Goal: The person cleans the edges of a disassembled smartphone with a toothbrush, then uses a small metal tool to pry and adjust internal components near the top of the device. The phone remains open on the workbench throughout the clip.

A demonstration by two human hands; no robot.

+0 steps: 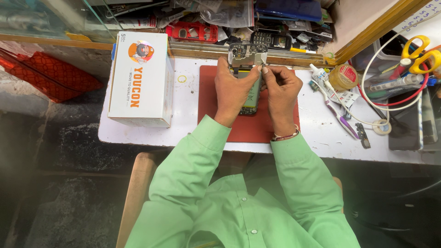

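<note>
An opened mobile phone with its back cover off lies on a dark red mat on the white table. Its circuit board shows at the far end. My left hand grips the phone along its left side. My right hand rests against the phone's right side, and its fingertips pinch at something small near the board's upper right corner. What they pinch is too small to tell. Both arms wear light green sleeves.
A white cardboard box stands at the table's left. To the right lie a toothbrush, a small glue bottle, a round jar, a white cable and yellow-handled scissors. Phone parts clutter the shelf behind.
</note>
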